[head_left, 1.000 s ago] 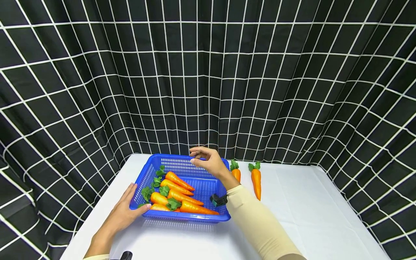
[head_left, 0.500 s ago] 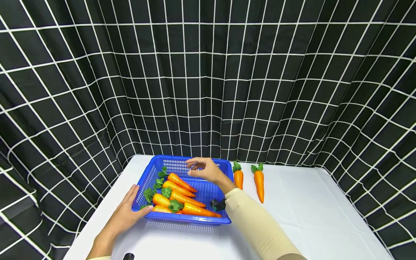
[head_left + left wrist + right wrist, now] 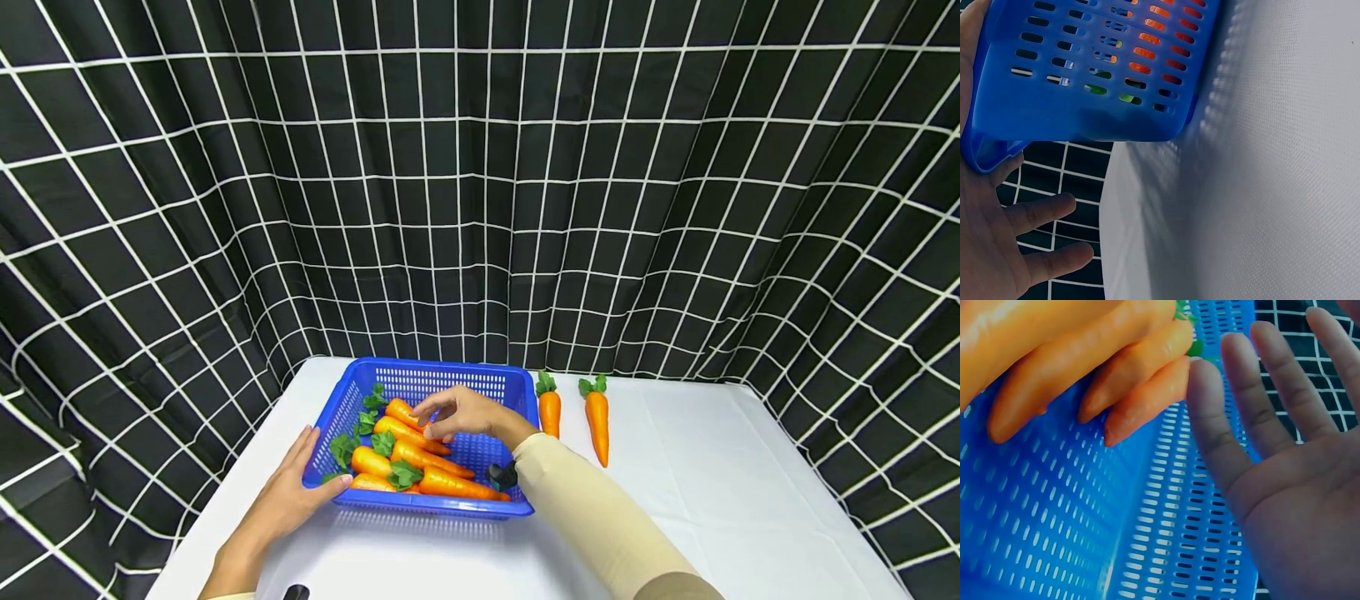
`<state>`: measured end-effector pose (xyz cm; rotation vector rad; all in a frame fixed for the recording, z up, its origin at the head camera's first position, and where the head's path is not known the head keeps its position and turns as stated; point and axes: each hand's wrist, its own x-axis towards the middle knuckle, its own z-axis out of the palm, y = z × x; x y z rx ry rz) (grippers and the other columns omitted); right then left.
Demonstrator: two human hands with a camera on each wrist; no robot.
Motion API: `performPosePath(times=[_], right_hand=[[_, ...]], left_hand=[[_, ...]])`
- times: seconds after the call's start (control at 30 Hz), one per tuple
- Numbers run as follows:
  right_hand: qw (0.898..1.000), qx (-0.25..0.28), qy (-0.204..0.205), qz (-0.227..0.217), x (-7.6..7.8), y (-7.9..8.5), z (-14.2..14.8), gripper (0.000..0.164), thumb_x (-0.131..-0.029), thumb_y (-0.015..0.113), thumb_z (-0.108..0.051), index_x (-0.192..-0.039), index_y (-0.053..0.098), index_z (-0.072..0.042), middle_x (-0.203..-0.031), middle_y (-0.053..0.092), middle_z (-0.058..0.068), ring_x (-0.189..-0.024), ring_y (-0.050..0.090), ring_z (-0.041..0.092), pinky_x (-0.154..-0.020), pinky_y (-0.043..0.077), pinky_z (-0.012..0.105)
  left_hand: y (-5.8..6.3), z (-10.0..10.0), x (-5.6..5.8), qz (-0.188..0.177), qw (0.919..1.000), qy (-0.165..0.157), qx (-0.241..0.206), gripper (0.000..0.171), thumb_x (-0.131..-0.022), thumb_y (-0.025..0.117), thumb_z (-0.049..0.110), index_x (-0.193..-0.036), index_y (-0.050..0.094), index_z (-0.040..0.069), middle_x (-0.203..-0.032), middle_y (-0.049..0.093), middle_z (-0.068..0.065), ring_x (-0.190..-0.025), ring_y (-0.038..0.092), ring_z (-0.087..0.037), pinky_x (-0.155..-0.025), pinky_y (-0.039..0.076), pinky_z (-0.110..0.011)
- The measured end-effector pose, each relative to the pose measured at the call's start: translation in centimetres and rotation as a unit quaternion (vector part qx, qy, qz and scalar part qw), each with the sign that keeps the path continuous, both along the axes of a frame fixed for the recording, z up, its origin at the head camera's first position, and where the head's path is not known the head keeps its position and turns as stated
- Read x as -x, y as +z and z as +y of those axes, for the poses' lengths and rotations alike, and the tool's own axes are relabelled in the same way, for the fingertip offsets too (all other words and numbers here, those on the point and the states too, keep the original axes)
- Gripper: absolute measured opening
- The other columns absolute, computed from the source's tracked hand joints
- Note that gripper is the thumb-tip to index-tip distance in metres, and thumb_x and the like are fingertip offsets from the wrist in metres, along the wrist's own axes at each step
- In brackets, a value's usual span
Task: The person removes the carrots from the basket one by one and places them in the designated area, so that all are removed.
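A blue plastic basket (image 3: 431,503) with slotted walls stands on the table, holding several orange carrots (image 3: 431,458) with green tops toward its left side. My left hand (image 3: 288,492) rests against the basket's near left corner, thumb at the rim and fingers spread along the outside. In the left wrist view, the left hand's fingers (image 3: 1050,212) look extended. My right hand (image 3: 465,412) is inside the basket, over the rearmost carrot. In the right wrist view its fingers (image 3: 1210,406) are loosely extended beside the carrots (image 3: 1147,394), holding nothing; whether the index fingertip touches one I cannot tell.
Two more carrots, one (image 3: 550,414) close to the basket's right side and another (image 3: 597,429) farther right, lie on the white tablecloth (image 3: 712,483). A black curtain with white grid lines (image 3: 480,208) surrounds the table's back and sides.
My right hand has lowered from above the basket's back rim toward the rearmost carrots. The left hand stays at the corner. The carrots keep their places, apart from a slight view shift.
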<state>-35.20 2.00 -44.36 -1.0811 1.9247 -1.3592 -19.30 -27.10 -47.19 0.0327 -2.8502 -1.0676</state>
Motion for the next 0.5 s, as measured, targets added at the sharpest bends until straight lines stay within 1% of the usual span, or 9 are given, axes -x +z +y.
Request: performPosePath(times=[0.07, 0.13, 0.23, 0.33, 0.5], right_hand=[[1.0, -0.019, 0.001, -0.017, -0.1, -0.2, 0.0, 0.039, -0.086, 0.07, -0.009, -0.124, 0.064, -0.001, -0.11, 0.066, 0.015, -0.091, 0.064, 0.036, -0.078, 0.052, 0.055], [0.999, -0.037, 0.002, -0.019, -0.2, -0.3, 0.0, 0.038, -0.086, 0.07, -0.009, -0.123, 0.065, -0.003, -0.108, 0.067, 0.013, -0.09, 0.065, 0.03, -0.077, 0.054, 0.052], [0.998, -0.063, 0.01, -0.026, -0.3, -0.6, 0.0, 0.037, -0.086, 0.07, -0.008, -0.122, 0.066, -0.004, -0.107, 0.067, 0.012, -0.088, 0.066, 0.024, -0.075, 0.054, 0.051], [0.995, -0.089, 0.022, -0.037, -0.3, -0.9, 0.0, 0.037, -0.086, 0.071, -0.007, -0.122, 0.066, -0.006, -0.107, 0.068, 0.012, -0.088, 0.066, 0.022, -0.074, 0.054, 0.054], [0.988, -0.126, 0.037, -0.077, -0.3, -1.2, -0.1, 0.036, -0.086, 0.07, -0.007, -0.122, 0.067, -0.009, -0.11, 0.067, 0.011, -0.091, 0.066, 0.022, -0.072, 0.055, 0.05]], left_hand=[[0.0, 0.0, 0.0, 0.0, 1.0, 0.0, -0.002, 0.102, -0.082, 0.071, 0.054, -0.153, 0.019, 0.002, -0.159, 0.009, -0.018, -0.14, 0.014, -0.047, -0.104, 0.017, -0.066], [0.0, 0.1, -0.1, 0.001, 1.0, 0.001, -0.004, 0.102, -0.082, 0.071, 0.053, -0.153, 0.019, 0.002, -0.159, 0.009, -0.018, -0.14, 0.014, -0.047, -0.105, 0.017, -0.066], [0.0, 0.2, -0.1, -0.001, 1.0, 0.002, -0.004, 0.102, -0.082, 0.071, 0.054, -0.153, 0.019, 0.003, -0.159, 0.009, -0.018, -0.14, 0.014, -0.046, -0.105, 0.017, -0.066], [0.0, 0.1, -0.1, -0.003, 1.0, 0.002, -0.001, 0.102, -0.082, 0.07, 0.054, -0.154, 0.019, 0.003, -0.159, 0.009, -0.018, -0.14, 0.014, -0.046, -0.105, 0.017, -0.066], [-0.2, 0.0, 0.0, -0.004, 1.0, 0.001, 0.004, 0.104, -0.081, 0.069, 0.058, -0.154, 0.018, 0.003, -0.159, 0.009, -0.018, -0.139, 0.015, -0.046, -0.104, 0.017, -0.066]])
